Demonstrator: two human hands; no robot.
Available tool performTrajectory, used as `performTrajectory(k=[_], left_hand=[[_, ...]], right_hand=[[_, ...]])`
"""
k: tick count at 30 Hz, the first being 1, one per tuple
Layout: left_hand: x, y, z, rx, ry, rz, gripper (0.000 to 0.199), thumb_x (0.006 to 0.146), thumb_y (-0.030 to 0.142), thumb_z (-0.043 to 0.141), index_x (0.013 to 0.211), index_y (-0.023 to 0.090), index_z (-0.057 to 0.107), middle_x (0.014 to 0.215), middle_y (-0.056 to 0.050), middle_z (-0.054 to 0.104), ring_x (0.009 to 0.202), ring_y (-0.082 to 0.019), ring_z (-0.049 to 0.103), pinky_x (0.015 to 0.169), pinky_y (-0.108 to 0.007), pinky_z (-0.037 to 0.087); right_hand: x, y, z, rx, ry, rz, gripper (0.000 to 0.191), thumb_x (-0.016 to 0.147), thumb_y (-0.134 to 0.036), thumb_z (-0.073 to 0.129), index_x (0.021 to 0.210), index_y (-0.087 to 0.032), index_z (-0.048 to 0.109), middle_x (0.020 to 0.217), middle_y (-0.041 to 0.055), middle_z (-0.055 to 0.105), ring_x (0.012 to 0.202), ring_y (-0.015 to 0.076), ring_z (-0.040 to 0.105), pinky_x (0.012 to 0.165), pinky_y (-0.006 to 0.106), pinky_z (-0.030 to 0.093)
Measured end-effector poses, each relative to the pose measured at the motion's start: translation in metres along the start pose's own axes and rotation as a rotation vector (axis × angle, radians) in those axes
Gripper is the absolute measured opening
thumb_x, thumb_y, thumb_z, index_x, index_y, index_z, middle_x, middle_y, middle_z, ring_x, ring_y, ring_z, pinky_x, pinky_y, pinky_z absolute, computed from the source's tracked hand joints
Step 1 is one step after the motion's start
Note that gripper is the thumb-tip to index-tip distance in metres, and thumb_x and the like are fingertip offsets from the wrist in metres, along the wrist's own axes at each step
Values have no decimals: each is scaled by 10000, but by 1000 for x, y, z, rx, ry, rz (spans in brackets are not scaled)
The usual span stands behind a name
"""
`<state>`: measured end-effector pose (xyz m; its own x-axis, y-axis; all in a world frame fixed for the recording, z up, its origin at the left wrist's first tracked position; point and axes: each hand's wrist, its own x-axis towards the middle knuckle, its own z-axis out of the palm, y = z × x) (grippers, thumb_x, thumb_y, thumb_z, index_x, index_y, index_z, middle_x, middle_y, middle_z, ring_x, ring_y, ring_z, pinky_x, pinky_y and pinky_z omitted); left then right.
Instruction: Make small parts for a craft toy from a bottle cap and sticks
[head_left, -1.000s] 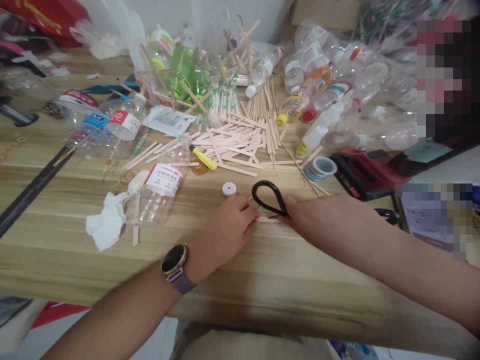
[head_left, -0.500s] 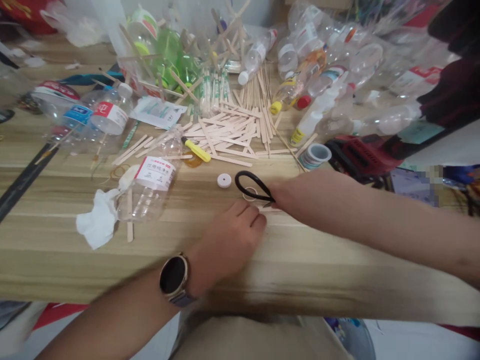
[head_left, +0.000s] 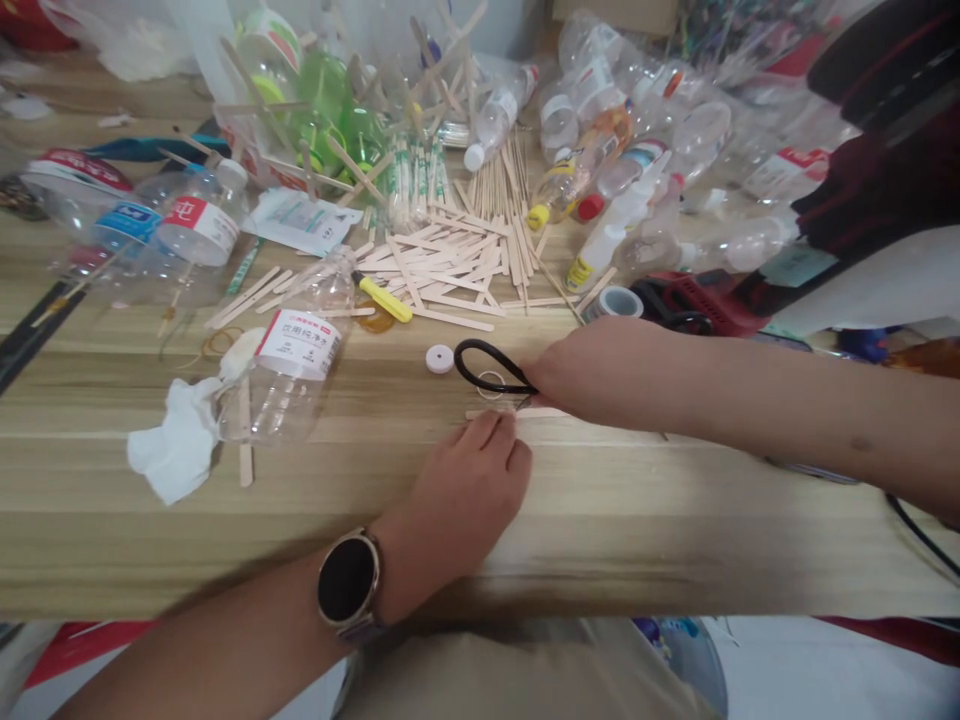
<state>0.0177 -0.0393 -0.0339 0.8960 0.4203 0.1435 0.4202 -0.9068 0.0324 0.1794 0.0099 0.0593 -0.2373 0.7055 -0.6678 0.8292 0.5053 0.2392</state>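
My left hand [head_left: 480, 480] presses with bent fingers on a flat wooden stick [head_left: 551, 412] lying on the table. Just right of it, my right hand [head_left: 566, 370] is wrapped round black-handled scissors [head_left: 487, 365]; one handle loop sticks out to the left and the blade tip meets the stick beside my left fingertips. A rubber band [head_left: 491, 384] shows through the loop. Left of the loop lies a white bottle cap [head_left: 439, 359] with a small hole. Further left, a clear bottle [head_left: 296, 350] lies by a yellow cutter [head_left: 386, 298].
Loose wooden sticks [head_left: 442, 260] are heaped at the centre back. Plastic bottles [head_left: 600, 180] crowd the back right, near a red and black power tool [head_left: 705, 298]. White tissue [head_left: 176, 440] lies at left. A roll of tape [head_left: 619, 302] stands behind my right wrist.
The view has shifted a little, so the table items appear further left. My right forearm lies more level. Both hands stay at the stick, and more of its left end shows.
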Motion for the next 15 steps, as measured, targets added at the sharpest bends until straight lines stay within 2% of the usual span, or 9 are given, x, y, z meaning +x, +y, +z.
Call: performTrajectory(k=[8,15], left_hand=[[0,-1,0,-24,-42,3,170,954,175,459,1013,109,604,1192,-146,621,1177,-278,535,972,-413,463],[1,-2,0,-38,-76,6,201,963,169,436,1058,109,603,1210,-145,603,1215,-276,505,966,-415,470]], right_hand=[[-8,-2,10,2,93,43,193,960,-306,514,1016,-166,635,731,96,700,679,267,699,485,283,342],[-7,0,12,4,98,36,165,952,-286,524,1000,-174,635,728,86,703,659,271,693,473,291,343]])
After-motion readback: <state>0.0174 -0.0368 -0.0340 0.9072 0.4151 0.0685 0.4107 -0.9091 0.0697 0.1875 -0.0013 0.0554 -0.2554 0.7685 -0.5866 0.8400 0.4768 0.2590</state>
